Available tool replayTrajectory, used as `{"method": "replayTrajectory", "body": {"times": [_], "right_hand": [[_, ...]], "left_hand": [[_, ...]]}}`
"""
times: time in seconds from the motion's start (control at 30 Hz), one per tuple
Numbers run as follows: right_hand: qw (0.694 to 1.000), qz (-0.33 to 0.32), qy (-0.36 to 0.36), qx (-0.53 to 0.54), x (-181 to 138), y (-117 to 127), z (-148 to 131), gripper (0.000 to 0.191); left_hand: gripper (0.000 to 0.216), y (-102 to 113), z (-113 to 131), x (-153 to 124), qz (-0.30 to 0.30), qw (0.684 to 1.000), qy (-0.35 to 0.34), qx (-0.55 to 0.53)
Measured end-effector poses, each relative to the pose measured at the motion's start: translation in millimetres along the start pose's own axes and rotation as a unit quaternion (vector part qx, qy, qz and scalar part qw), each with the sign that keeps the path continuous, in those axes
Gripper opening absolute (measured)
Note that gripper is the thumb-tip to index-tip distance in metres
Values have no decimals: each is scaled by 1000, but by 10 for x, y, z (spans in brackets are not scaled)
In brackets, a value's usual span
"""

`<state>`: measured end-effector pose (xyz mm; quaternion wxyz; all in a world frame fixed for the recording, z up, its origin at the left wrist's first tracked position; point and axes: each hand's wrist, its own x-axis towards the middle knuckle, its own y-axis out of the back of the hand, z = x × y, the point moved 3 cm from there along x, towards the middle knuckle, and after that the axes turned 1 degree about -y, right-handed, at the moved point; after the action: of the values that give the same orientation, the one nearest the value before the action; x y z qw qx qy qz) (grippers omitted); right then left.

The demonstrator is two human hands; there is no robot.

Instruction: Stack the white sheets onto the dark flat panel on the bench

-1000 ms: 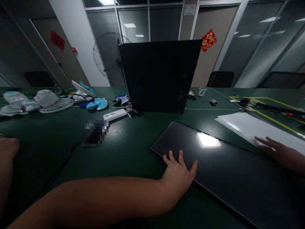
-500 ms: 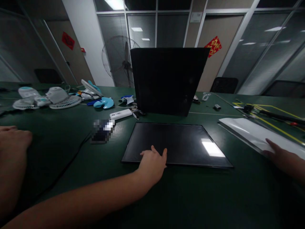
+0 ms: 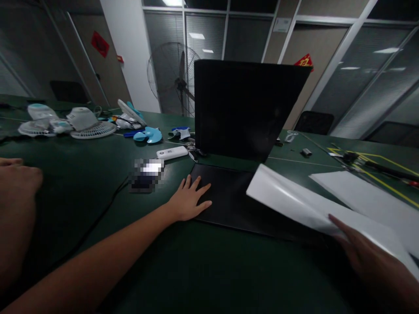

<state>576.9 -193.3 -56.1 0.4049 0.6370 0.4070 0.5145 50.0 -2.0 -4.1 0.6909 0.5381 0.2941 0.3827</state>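
A flat black screen panel (image 3: 225, 205) lies on the green table. My left hand (image 3: 190, 198) rests palm down at the panel's left end, its fingers spread. On the right, my right hand (image 3: 356, 240) grips the lower edge of a glossy white sheet (image 3: 294, 198), with a thumb or finger showing along its face. That sheet is raised at a slant and curves a little. It covers the right part of the panel from view. Another white sheet (image 3: 363, 194) lies flat on the table behind it.
A large black upright panel (image 3: 245, 109) stands behind. Fan parts (image 3: 88, 124), blue fan blades (image 3: 149, 135), a white power strip-like stick (image 3: 172, 152) and a pixelated device with a cable (image 3: 147, 174) lie left. Another person's hand (image 3: 19, 179) rests at the far left edge.
My right hand has lifted a white sheet off the pile and brought it left over the panel. My left hand has moved left along the panel and flattened out.
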Motion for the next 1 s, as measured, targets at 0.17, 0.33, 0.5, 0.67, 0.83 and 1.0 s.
{"method": "replayTrajectory", "body": {"times": [0.17,0.33,0.5,0.67,0.83,1.0], "right_hand": [[981,-145,119,48,265,-67,-1241,64],[947,-232,211,69,697,21,-2106,63],[932,-225,276,67,1011,-43,-2171,55],[997,-53,55,-18,1335,-151,-1327,69],[988,-115,-105,-2,1356,-320,-665,89],[989,-106,-84,52,1408,-436,-642,92]], "left_hand": [[70,75,-185,56,64,994,29,-82],[75,131,-259,4,11,999,-9,-37],[71,123,-272,0,-31,999,-1,-23],[59,86,-256,23,24,999,37,5],[52,39,-243,41,59,997,46,8],[61,-17,-274,92,42,997,58,2]]}}
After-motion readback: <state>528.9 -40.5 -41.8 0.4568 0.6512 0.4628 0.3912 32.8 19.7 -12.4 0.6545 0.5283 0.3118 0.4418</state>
